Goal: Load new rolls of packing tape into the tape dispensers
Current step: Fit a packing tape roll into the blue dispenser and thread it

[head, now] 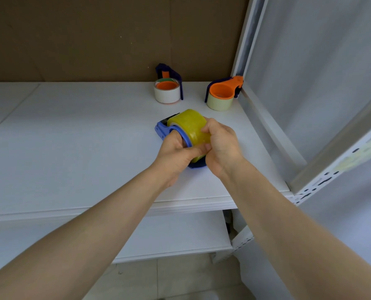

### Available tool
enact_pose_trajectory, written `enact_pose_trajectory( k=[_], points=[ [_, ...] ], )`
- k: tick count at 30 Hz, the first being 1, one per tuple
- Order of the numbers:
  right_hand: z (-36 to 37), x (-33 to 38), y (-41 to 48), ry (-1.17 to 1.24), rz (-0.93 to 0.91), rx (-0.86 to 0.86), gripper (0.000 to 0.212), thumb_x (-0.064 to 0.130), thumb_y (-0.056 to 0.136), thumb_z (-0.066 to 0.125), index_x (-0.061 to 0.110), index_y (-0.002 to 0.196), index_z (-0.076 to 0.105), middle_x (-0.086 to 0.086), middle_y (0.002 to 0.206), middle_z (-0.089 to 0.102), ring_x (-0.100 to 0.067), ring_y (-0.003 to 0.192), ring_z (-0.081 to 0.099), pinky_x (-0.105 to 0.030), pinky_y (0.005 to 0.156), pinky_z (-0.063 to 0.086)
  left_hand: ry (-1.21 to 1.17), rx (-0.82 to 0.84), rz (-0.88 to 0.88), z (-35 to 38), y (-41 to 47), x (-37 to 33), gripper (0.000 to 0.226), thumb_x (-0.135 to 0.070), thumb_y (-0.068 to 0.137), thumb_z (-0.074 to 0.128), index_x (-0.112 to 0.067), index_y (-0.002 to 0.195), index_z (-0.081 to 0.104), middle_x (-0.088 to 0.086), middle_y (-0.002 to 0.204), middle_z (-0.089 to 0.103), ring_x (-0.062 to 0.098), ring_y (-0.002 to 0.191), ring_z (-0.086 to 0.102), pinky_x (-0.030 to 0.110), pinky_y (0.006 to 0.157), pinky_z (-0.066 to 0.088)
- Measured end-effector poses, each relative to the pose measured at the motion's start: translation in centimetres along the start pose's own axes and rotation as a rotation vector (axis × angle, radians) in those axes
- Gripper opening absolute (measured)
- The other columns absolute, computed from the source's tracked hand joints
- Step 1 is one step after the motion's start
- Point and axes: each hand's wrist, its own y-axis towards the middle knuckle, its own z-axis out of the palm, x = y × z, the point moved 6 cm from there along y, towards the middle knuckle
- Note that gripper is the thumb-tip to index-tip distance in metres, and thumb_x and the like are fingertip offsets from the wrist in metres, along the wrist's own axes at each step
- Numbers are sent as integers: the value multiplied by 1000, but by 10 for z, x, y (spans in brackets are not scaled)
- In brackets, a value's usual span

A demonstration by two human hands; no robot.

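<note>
Head cam: L hand (176, 152) grips blue dispenser (161, 129), R hand (221, 146) curls round yellow tape roll (189, 124) seated on it, mid white shelf (72, 137); farther back, white-roll dispenser (166, 92) and cream-roll dispenser (221, 96) stand apart.

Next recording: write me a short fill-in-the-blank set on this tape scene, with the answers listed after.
The right hand grips a ____ tape roll.
The left hand holds its ____ dispenser.
The white roll and cream roll behind sit on ____ hubs.
Missing: yellow; blue; orange.
</note>
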Motion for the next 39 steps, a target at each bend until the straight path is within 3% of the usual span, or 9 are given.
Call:
enact_pose_trajectory(
  k=[4,8,12,16,21,25,29,35,39],
  points=[
    [-1,-1,-1,-2,-44,54,33,-4,84,44,2,109,65,-12,92,65,-23,82,63,-31,73,55,3,14,7,0,0,-2,37,7,78,67,-21,102,60,-5,97,69,8,91,66,17,80,52],
    [-3,0,-2,-132,-43,43,20,3,82,58,6,100,65,-10,85,67,-22,76,64,-30,69,55,37,18,8,3,-1,-1,38,11,79,64,-17,104,58,-2,95,69,10,89,67,19,80,54],
    [-3,2,-3,-142,-46,82,18,-3,78,52,6,90,61,-9,76,63,-20,69,61,-25,59,51,44,29,15,3,-1,-1,39,9,79,66,-13,110,58,-1,98,68,11,91,66,19,81,54],
    [-2,3,-4,-153,-67,163,19,-8,77,46,7,74,58,-10,72,59,-21,68,58,-25,59,51,41,34,24,3,-1,-1,39,7,79,67,-14,111,59,-1,100,68,12,93,66,20,83,53],
    [-4,6,-6,-225,-103,188,16,-5,80,50,5,81,61,-11,75,62,-20,69,60,-23,59,54,64,36,26,4,0,1,41,6,78,67,-9,115,57,0,100,68,13,93,66,19,81,54],
    [-9,11,-3,-401,-169,204,19,-5,81,49,-13,95,59,-17,81,58,-25,77,56,-34,72,52,81,47,28,4,0,2,40,5,77,69,-12,112,58,0,102,68,12,95,66,17,80,53],
    [-12,17,-4,-553,-203,252,22,-5,83,50,-9,100,63,-18,85,61,-25,80,59,-44,83,53,94,71,17,3,1,5,50,5,77,70,-5,124,56,8,117,67,20,108,64,28,93,51],
    [-2,24,-11,-795,-342,289,26,14,75,57,-1,95,62,-19,83,62,-27,78,58,-44,76,53,78,41,32,0,-3,2,40,11,77,66,-22,98,62,-14,88,71,1,84,68,17,79,53],
    [-3,24,-12,-927,-441,270,24,8,84,55,1,106,60,-23,92,65,-34,83,59,-45,80,51,89,12,47,-1,-5,3,43,14,75,66,-23,96,63,-12,89,70,3,83,67,20,81,54]
  ],
)
